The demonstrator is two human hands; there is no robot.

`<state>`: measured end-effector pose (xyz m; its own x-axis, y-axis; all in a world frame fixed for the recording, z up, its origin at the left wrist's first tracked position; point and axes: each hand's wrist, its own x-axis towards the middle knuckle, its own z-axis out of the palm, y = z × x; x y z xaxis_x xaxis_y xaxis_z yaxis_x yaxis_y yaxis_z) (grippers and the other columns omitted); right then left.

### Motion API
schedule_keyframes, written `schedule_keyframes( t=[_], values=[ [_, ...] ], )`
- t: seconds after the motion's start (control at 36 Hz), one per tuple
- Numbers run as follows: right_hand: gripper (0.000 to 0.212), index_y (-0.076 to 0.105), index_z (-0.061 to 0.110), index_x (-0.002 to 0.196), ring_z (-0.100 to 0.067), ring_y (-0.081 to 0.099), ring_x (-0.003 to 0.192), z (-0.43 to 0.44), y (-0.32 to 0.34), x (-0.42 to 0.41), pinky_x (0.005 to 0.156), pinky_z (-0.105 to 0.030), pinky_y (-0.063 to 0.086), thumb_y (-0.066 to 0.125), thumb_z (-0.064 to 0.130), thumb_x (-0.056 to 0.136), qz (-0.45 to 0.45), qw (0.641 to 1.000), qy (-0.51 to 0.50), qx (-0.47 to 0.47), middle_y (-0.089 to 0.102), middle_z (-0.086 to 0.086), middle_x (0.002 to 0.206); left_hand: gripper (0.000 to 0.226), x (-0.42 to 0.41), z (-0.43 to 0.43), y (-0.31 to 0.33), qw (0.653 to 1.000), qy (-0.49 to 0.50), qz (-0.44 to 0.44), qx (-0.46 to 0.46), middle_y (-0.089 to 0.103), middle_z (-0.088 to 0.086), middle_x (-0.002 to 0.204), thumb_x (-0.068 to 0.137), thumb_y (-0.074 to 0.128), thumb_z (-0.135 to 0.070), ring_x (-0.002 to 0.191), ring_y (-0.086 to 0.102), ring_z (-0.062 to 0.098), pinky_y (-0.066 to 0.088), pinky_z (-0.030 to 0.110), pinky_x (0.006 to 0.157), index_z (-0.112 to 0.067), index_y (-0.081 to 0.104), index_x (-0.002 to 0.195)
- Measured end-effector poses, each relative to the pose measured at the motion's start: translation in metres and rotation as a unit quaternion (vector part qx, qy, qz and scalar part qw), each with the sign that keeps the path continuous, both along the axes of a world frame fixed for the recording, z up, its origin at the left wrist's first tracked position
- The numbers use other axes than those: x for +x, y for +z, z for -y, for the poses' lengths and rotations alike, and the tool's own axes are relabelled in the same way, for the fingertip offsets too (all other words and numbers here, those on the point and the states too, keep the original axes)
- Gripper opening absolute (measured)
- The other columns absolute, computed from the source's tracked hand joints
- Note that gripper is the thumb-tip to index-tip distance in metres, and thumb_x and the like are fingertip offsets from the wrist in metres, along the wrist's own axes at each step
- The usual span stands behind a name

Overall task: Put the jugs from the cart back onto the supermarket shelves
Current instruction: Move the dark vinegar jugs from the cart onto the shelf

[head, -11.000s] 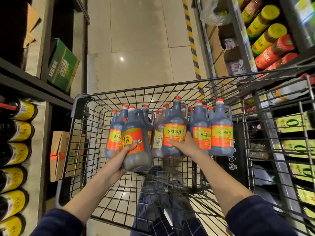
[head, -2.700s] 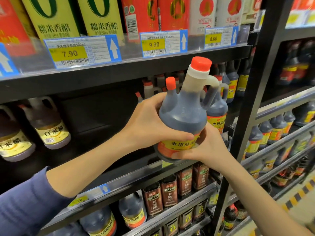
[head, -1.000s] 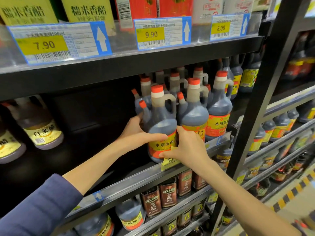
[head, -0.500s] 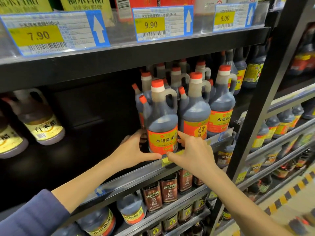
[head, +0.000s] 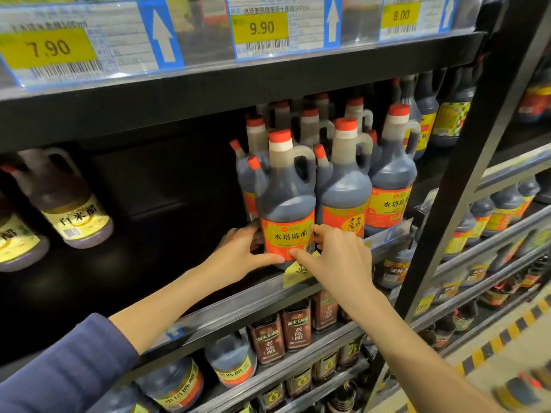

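We see dark jug (head: 286, 204) upright at front edge of shelf (head: 238, 305): long axis vertical, red cap up, label facing us, handle to right. Our left hand (head: 241, 251) and right hand (head: 337, 257) clasp its base from either side, thumbs on label, fingers curled round it. Matching jugs (head: 387, 186) touching on right.

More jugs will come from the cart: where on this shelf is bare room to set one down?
The shelf is bare between the pale vinegar jug on the left and the front jug, which the left hand and the right hand hold. From that jug to the upright post, dark jugs stand packed in rows.
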<state>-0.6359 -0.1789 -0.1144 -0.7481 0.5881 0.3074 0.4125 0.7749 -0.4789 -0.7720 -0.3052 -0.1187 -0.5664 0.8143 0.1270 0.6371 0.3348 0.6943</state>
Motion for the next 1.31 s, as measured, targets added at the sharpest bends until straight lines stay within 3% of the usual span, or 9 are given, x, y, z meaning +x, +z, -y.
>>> schedule_keyframes(
  t=[0.33,0.47,0.67,0.92,1.03,1.14,1.19,1.25,1.31],
  values=[
    [0.04,0.061,0.019,0.106,-0.026,0.063,0.098,-0.005,0.004,-0.006,0.066,-0.031,0.039,0.063,0.051,0.082,0.013,1.0,0.017,0.011,0.068,-0.001,0.099,0.054,0.008,-0.004,-0.005,0.997,0.057,-0.045,0.014,0.069,-0.005,0.116,0.073,0.079,-0.039,0.109,0.062,0.006,0.049,0.03,0.099,-0.021,0.057,0.119],
    [0.043,0.064,0.018,0.104,-0.025,0.064,0.098,-0.007,0.003,-0.008,0.074,-0.035,0.052,0.067,0.052,0.078,0.008,1.0,0.019,-0.009,0.07,-0.001,0.099,0.057,0.012,-0.004,-0.003,0.997,0.061,-0.055,0.013,0.068,-0.003,0.118,0.073,0.079,-0.039,0.109,0.063,0.008,0.048,0.029,0.099,-0.017,0.056,0.121],
    [0.045,0.069,0.013,0.096,-0.021,0.065,0.091,-0.009,0.01,-0.001,0.077,-0.04,0.054,0.074,0.05,0.072,-0.022,0.996,0.046,-0.071,0.072,-0.003,0.091,0.058,0.014,-0.001,0.003,0.997,0.051,-0.063,-0.007,0.066,-0.004,0.121,0.075,0.078,-0.039,0.11,0.062,0.007,0.048,0.032,0.101,-0.018,0.055,0.124],
    [0.069,0.064,0.007,0.117,-0.022,0.064,0.099,-0.009,0.02,0.013,0.085,-0.043,0.052,0.071,0.058,0.07,-0.038,0.991,0.092,-0.086,0.072,-0.007,0.1,0.068,0.016,0.007,0.009,0.993,0.074,-0.076,-0.058,0.06,-0.004,0.132,0.076,0.068,-0.057,0.121,0.056,0.013,0.044,0.036,0.105,-0.024,0.051,0.132],
    [0.089,0.065,0.001,0.109,-0.022,0.066,0.092,-0.007,0.029,0.02,0.08,-0.045,0.053,0.062,0.075,0.058,-0.033,0.99,0.115,-0.078,0.073,-0.01,0.095,0.082,0.021,0.015,0.016,0.985,0.096,-0.096,-0.106,0.054,0.002,0.139,0.075,0.058,-0.068,0.126,0.051,0.018,0.044,0.036,0.104,-0.019,0.045,0.14],
    [0.079,0.067,0.009,0.109,-0.019,0.065,0.089,-0.009,0.032,0.023,0.075,-0.038,0.053,0.063,0.073,0.063,-0.018,0.991,0.121,-0.052,0.071,-0.003,0.085,0.106,0.029,0.028,0.023,0.972,0.122,-0.128,-0.152,0.046,0.009,0.145,0.067,0.04,-0.08,0.13,0.047,0.022,0.042,0.039,0.106,-0.01,0.033,0.146],
    [0.07,0.068,0.012,0.1,-0.019,0.064,0.086,-0.009,0.031,0.026,0.072,-0.037,0.052,0.064,0.072,0.065,-0.01,0.991,0.124,-0.043,0.07,-0.002,0.081,0.113,0.033,0.037,0.026,0.971,0.125,-0.131,-0.155,0.038,0.009,0.15,0.064,0.034,-0.085,0.134,0.043,0.022,0.04,0.04,0.108,-0.01,0.026,0.149],
    [0.057,0.065,0.014,0.085,-0.023,0.062,0.081,-0.008,0.03,0.03,0.065,-0.036,0.048,0.064,0.068,0.068,-0.007,0.992,0.125,-0.024,0.066,-0.002,0.074,0.11,0.04,0.046,0.028,0.971,0.123,-0.128,-0.158,0.031,0.006,0.155,0.067,0.036,-0.082,0.138,0.037,0.021,0.035,0.04,0.112,-0.013,0.02,0.151],
    [0.055,0.066,0.013,0.092,-0.027,0.063,0.091,-0.004,0.03,0.036,0.068,-0.038,0.047,0.065,0.064,0.071,0.0,0.992,0.13,0.0,0.068,-0.005,0.084,0.104,0.049,0.056,0.029,0.969,0.119,-0.133,-0.17,0.024,0.003,0.157,0.072,0.038,-0.077,0.143,0.028,0.02,0.03,0.039,0.115,-0.016,0.016,0.153]
  ],
)
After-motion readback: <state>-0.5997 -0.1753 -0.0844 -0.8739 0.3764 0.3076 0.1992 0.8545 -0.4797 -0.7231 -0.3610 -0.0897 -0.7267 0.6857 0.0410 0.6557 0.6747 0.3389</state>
